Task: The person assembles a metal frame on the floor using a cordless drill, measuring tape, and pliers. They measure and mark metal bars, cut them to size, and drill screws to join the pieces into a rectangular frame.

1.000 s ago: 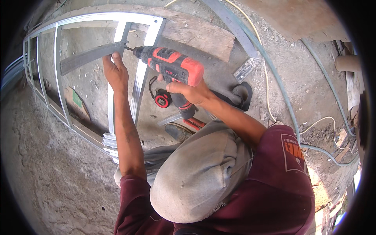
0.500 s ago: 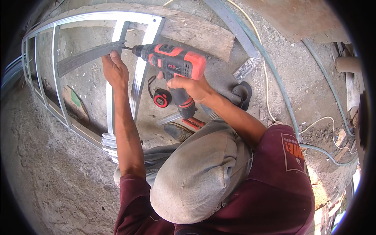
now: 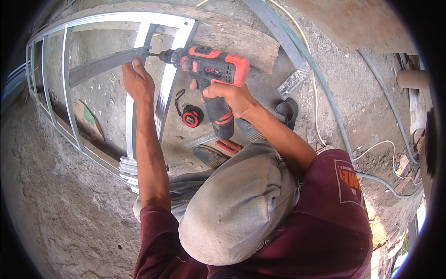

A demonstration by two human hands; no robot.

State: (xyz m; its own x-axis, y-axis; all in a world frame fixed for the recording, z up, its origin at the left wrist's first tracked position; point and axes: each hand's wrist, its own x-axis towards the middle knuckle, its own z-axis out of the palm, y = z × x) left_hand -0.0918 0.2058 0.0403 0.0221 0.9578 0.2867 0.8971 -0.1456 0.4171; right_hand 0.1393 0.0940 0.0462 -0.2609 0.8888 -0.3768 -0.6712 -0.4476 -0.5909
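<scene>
Tape measure (image 3: 191, 116) near drill (image 3: 211, 67) and frame (image 3: 166, 95)

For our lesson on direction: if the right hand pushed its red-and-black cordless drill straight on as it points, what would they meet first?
Likely the end of the long, flat, dark grey strip in the left hand; whether the slim metal bit touches it is unclear.

The rough grey concrete floor (image 3: 79, 195) carries a ladder-shaped silver metal frame (image 3: 116, 17), a weathered wooden plank (image 3: 246, 44) along its far side. A black-and-red tape measure (image 3: 191, 116) lies just right of the frame; farther right lie a grey metal channel (image 3: 278, 37), a cream cable (image 3: 317, 102) and a grey-green hose (image 3: 332, 108)
</scene>
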